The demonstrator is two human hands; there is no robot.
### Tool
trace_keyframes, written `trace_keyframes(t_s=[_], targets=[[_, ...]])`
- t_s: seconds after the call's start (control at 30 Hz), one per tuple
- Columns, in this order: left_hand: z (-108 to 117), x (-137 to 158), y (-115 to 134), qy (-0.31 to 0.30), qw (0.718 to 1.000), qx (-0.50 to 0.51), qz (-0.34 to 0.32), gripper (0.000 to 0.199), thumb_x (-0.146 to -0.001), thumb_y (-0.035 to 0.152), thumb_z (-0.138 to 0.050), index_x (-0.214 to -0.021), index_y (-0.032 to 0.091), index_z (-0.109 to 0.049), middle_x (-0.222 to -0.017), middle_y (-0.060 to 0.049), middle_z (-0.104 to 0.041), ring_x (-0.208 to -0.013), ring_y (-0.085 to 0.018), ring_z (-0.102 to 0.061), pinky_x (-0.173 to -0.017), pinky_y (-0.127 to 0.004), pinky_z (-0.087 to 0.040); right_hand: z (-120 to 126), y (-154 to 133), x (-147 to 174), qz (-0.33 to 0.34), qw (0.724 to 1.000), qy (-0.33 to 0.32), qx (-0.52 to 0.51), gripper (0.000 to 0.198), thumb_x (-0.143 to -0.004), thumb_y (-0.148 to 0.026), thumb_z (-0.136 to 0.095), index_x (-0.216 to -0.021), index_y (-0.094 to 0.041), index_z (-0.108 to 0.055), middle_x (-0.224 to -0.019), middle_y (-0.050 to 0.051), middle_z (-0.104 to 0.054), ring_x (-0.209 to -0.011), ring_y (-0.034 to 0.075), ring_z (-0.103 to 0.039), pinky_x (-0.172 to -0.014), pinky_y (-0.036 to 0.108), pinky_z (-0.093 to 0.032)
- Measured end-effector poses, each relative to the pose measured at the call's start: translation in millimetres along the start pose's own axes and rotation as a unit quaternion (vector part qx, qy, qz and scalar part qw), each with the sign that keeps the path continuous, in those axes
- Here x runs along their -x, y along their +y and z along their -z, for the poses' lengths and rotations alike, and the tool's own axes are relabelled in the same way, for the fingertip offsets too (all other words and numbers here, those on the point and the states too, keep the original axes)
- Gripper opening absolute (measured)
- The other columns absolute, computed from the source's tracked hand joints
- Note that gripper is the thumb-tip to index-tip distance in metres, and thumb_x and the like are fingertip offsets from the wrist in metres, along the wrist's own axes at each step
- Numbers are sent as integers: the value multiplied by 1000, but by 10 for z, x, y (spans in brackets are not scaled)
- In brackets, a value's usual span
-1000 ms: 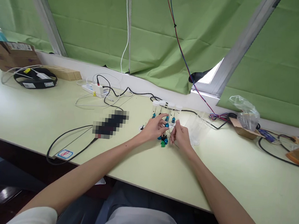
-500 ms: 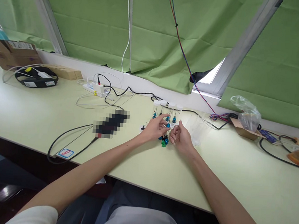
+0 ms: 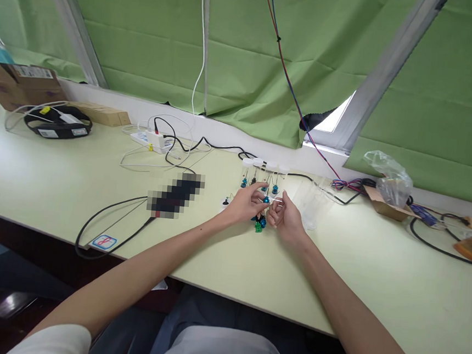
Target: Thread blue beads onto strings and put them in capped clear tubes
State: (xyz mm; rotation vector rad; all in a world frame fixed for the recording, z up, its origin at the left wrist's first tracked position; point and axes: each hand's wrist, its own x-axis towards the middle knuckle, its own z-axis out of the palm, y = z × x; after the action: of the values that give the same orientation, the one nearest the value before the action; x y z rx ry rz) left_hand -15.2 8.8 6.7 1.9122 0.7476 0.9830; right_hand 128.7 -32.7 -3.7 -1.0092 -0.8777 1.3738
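Observation:
Between the closed fingertips of my left hand point(image 3: 242, 205) is a small shiny blue part point(image 3: 266, 200) with a thin dark stem pointing up. My right hand point(image 3: 285, 219), just to the right, pinches a thin pale rod point(image 3: 275, 200) whose left end meets the blue part. Under the hands, a green part point(image 3: 258, 228) and more blue and black parts point(image 3: 262, 222) lie on the table, partly covered by my fingers. Beyond my left hand stand several clear containers with white lids point(image 3: 258, 161), and similar teal parts point(image 3: 275, 189) with stems are near them.
A blurred-out dark device point(image 3: 175, 195) with a black cable lies to the left. Farther left are a black strap headset point(image 3: 57, 121) and cardboard boxes point(image 3: 23, 85). A power strip point(image 3: 154, 139) sits at the back. At right are clear plastic point(image 3: 311, 208) and a small open box point(image 3: 389, 207).
Both hands stay almost in place. The blue part has shifted very slightly to the right and down between the fingers.

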Motion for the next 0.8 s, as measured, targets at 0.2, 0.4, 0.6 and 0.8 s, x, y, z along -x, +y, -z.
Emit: trace_keyframes(t_s=[0.2,0.4,0.6,0.8], targets=[[2,7,34,-11,1000,23,7,49,-77,23,-65,-124,16,-53,-80,-2,-67,-50,-9,-60,-51,-23,-51,-9,1,18,23,999,30,28,60,-85,-75,-38,-58,-22,-43,-36,-3,-39,-33,13,-42,-36,25,-28],[9,19,49,-27,999,39,10,56,-78,23,-65,-131,16,-50,-77,-1,-64,-51,-10,-60,-53,-25,-51,-20,-12,22,30,997,55,46,60,-85,-73,-41,-56,-21,-45,-36,-3,-42,-31,12,-42,-35,24,-28],[32,28,32,-59,995,82,3,68,-76,23,-68,-139,20,-44,-71,3,-57,-54,-10,-59,-55,-24,-51,3,9,-3,57,996,54,48,57,-86,-69,-46,-55,-21,-46,-33,-3,-41,-29,12,-42,-33,24,-28],[70,28,39,-96,991,89,-12,75,-76,23,-69,-145,23,-39,-73,3,-57,-57,-11,-61,-59,-25,-53,12,15,3,74,994,53,61,57,-86,-67,-49,-53,-21,-44,-32,-4,-37,-29,12,-40,-33,23,-29]])
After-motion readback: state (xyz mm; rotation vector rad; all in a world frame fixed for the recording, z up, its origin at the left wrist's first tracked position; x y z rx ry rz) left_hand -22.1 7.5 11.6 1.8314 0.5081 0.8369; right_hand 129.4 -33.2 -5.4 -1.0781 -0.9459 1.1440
